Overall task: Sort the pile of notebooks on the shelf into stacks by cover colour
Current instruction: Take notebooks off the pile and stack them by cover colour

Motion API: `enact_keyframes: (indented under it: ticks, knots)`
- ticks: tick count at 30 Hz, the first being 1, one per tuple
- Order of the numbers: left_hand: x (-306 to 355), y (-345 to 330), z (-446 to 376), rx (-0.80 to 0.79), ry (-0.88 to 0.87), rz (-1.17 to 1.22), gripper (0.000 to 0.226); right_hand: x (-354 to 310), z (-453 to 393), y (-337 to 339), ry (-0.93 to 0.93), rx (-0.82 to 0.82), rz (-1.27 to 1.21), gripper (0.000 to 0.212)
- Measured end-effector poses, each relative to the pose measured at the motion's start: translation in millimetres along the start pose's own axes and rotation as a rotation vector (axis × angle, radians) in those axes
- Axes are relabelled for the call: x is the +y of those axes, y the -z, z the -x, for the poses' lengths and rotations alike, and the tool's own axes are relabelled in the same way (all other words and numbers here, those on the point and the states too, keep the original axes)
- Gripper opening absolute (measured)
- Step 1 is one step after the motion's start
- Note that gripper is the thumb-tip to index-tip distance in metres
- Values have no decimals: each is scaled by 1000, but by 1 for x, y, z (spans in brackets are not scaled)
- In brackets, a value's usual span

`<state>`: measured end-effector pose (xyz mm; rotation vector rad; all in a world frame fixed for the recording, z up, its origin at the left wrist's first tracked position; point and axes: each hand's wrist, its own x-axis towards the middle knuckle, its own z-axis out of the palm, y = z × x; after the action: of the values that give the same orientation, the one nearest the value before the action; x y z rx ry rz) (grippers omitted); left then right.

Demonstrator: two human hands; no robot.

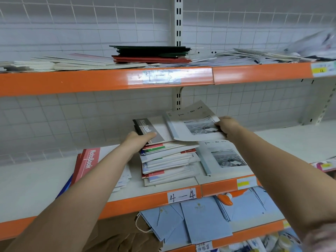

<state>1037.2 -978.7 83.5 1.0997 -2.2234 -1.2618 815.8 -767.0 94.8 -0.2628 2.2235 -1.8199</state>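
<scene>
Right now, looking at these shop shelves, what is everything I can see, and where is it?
Photo-cover notebook: one, pale grey, lifted above the middle shelf.
Matching photo-cover notebook: one on top of a thin stack, pale grey, flat on the middle shelf, right of the pile.
Mixed pile: many notebooks, white, red and green edges, middle shelf centre.
Grey NoteBook: one, grey and black, on top of the pile.
Red NoteBook: one on top of a stack, red and white, left of the pile.
Dark stack: several, green over red, top shelf.
Paper bags: several, light blue, bottom shelf.
Left hand: fingers on the grey NoteBook.
Right hand: holds the lifted notebook's edge.
</scene>
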Motion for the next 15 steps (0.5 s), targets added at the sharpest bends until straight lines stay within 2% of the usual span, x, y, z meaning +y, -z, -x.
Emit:
enact_keyframes:
  ticks: [4,7,10,15]
  knots:
    - [5,-2,-4,41,9,-17,76,18,-18,25,-32,66,-16,26]
    - [6,-3,-11,72,10,53,67,35,-30,43,-48,100,-7,25]
    - [7,-7,-15,130,9,125,72,52,-38,56,-59,115,-4,21]
    - [14,-12,-20,232,-53,235,43,80,-51,62,-73,114,95,26]
